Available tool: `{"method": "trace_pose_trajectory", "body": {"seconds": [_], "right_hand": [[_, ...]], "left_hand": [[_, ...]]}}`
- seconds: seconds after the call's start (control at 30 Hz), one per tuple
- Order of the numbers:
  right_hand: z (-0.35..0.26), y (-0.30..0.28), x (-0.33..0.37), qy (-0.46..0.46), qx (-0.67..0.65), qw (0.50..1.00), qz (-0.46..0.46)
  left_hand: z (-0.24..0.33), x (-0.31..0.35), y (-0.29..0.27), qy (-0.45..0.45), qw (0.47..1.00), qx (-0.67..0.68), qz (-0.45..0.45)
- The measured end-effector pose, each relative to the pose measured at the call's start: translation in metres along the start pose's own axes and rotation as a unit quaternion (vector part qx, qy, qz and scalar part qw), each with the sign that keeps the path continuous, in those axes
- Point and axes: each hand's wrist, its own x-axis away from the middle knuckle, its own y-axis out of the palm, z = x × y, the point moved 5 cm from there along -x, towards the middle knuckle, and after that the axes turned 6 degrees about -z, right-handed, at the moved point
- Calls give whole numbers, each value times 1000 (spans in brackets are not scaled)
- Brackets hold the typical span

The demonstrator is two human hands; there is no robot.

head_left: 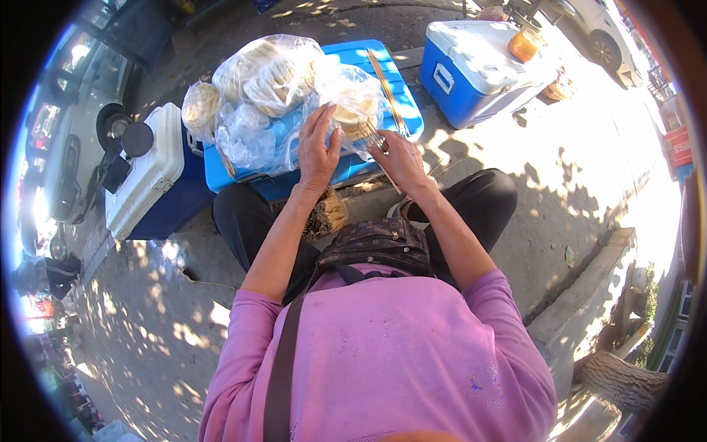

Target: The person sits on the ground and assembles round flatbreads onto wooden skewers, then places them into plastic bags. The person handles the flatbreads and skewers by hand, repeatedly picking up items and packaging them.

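Note:
My left hand (319, 153) has its fingers stretched out at the edge of a clear plastic bag (353, 85) holding pale, flat, layered pieces (355, 116). Beside it, my right hand (400, 158) is closed round several thin skewers (374, 138), their upper ends against those pieces. Whether the tips go into them I cannot tell. Larger clear bags (272, 74) filled with pale pieces sit on the blue lid (342, 50), together with a crumpled clear bag (247, 136). More long thin sticks (387, 88) lie along the lid's right side.
A blue and white cool box (471, 81) at the far right carries an orange-filled jar (524, 46). Another cool box (151, 173) stands at left with a dark round object (138, 139) on top. A bundle of sticks (329, 215) is between my knees. A kerb (589, 283) runs at right.

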Motion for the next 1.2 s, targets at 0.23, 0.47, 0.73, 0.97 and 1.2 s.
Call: {"method": "trace_pose_trajectory", "body": {"seconds": [0.23, 0.47, 0.73, 0.97, 1.2], "right_hand": [[-27, -43, -47, -135, -25, 981, 141], [-30, -54, -66, -224, -141, 962, 60], [28, -68, -11, -21, -332, 932, 143], [41, 19, 0, 96, -147, 965, -194], [56, 61, -6, 166, -285, 931, -158]], "left_hand": [[7, -2, 3, -2, 1000, -8, -9], [5, 5, 7, -3, 1000, -2, -20], [-25, 44, 15, -157, 975, 158, 17], [-61, 77, 87, -445, 825, 312, -155], [-74, 77, 107, -466, 790, 390, -89]]}}
